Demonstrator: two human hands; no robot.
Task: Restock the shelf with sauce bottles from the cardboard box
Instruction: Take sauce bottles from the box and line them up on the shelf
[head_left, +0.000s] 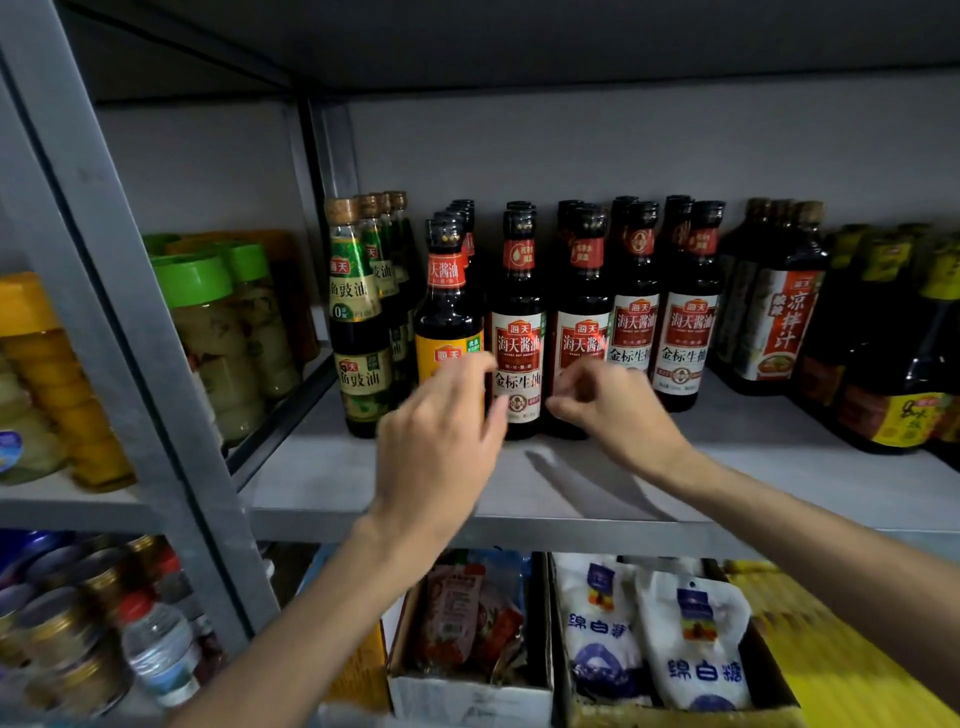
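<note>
**Desk:** Where are the hands?

**Operator:** On my feed, both are raised to the shelf (571, 483), at the front row of sauce bottles (636, 322). The left hand (441, 431) has loose, spread fingers in front of the yellow-label bottle (448, 312). Its thumb is just beside the red-label bottle (518, 332), which stands upright between the two hands.

**Desk:** And the right?

**Operator:** The right hand (602, 410) curls its fingers before the next bottle (584, 312). Because of blur, I cannot tell whether it pinches anything. Green-lidded jars (208, 322) stand well beyond the left hand.
</note>
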